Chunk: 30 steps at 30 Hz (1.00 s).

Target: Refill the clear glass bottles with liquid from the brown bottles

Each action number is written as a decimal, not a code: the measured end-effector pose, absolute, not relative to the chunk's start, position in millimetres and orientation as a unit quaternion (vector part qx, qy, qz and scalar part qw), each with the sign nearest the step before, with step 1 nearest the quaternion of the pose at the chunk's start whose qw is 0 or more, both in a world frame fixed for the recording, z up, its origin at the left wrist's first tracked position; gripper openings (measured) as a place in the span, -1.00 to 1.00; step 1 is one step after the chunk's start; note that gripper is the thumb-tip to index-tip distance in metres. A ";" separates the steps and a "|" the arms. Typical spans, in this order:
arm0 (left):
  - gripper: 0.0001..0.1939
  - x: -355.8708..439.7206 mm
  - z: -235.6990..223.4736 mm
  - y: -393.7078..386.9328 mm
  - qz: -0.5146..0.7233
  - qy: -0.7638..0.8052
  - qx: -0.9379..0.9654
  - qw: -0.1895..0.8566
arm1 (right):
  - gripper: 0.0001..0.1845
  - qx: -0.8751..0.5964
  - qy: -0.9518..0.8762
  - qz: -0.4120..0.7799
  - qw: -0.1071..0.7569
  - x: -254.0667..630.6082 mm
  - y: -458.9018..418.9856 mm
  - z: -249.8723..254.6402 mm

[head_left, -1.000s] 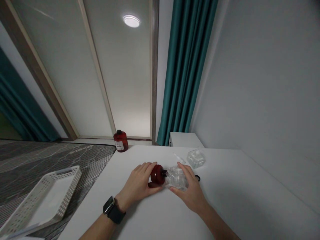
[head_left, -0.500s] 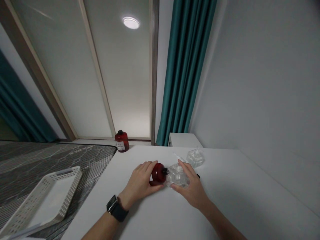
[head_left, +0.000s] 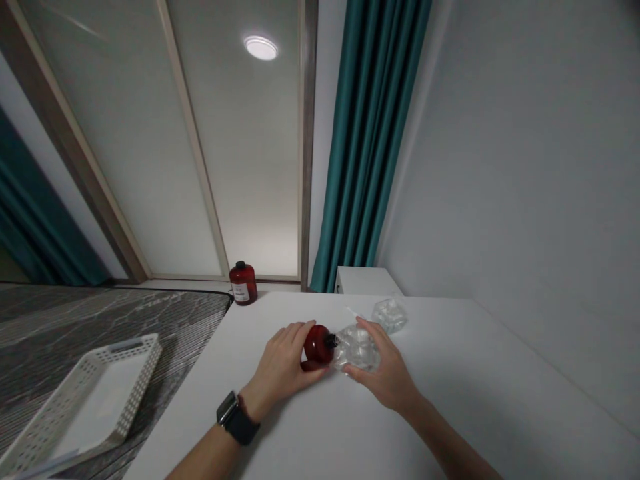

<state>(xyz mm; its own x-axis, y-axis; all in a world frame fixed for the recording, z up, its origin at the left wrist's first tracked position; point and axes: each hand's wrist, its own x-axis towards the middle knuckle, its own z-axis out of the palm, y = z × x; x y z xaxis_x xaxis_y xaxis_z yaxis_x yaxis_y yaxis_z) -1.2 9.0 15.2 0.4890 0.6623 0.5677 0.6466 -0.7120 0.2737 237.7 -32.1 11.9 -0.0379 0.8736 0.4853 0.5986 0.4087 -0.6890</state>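
On the white table (head_left: pixel 480 400) my left hand (head_left: pixel 281 365) is wrapped round a small dark red bottle (head_left: pixel 317 345) lying on its side, its black neck pointing right. My right hand (head_left: pixel 386 372) grips a clear crinkled plastic wrapper (head_left: pixel 356 348) that meets the bottle's neck. A black watch sits on my left wrist. Both hands rest low on the table top.
A second clear plastic piece (head_left: pixel 390 313) lies just beyond my right hand. A larger red bottle (head_left: pixel 243 283) with a label stands at the table's far left corner. A white perforated basket (head_left: pixel 75 407) sits on the grey patterned surface to the left. Teal curtain hangs behind.
Both hands with the bottle and wrapper have stayed together. The view has shifted slightly; my right fingers have closed a little more over the plastic.
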 end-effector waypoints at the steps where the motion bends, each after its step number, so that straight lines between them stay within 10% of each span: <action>1: -0.23 -0.8 14.6 8.8 0.336 0.380 0.862 0.012 | -0.22 -0.526 -0.700 0.159 0.455 238.2 -32.9 13.9; 30: -0.21 9.0 4.2 4.0 0.421 0.383 0.822 -0.001 | -0.36 -0.478 -0.770 0.125 0.405 244.2 -30.7 53.0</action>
<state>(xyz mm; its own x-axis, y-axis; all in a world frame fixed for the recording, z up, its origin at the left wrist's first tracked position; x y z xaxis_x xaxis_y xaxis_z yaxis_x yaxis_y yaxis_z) 9.0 4.0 4.2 0.3528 0.6286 0.6931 0.6301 -0.7072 0.3206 244.2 -30.7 53.0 -0.2154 0.8369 0.5032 0.6350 0.5116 -0.5789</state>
